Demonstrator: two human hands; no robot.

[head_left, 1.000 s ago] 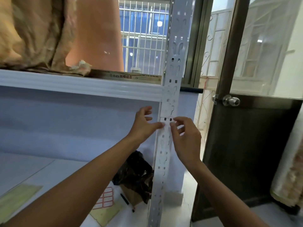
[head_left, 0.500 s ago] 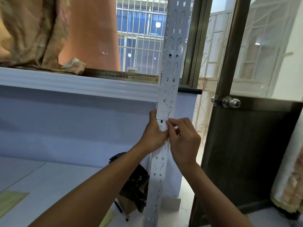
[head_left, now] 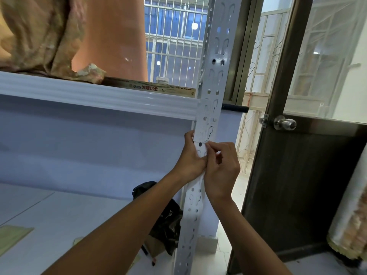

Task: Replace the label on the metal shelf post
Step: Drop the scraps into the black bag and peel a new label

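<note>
The grey-white perforated metal shelf post (head_left: 213, 92) runs upright through the middle of the view. Just below the shelf beam, a small white label (head_left: 199, 150) lies on the post's front face, hard to tell apart from the metal. My left hand (head_left: 190, 157) holds the post from its left side, thumb on the front beside the label. My right hand (head_left: 221, 169) is at the post from the right, fingers curled, thumb and forefinger pinching the label's upper right edge. Both hands hide most of the label.
A white shelf beam (head_left: 99, 96) joins the post, with crumpled fabric (head_left: 39, 36) on top. A dark door with a round knob (head_left: 285, 124) stands to the right. A black bag (head_left: 166, 221) and a pen (head_left: 145, 250) lie on the lower shelf behind the post.
One second ago my left hand was open beside the post; now it holds the post. My right hand's fingertips have closed in on the label. The view has shifted slightly left and closer.
</note>
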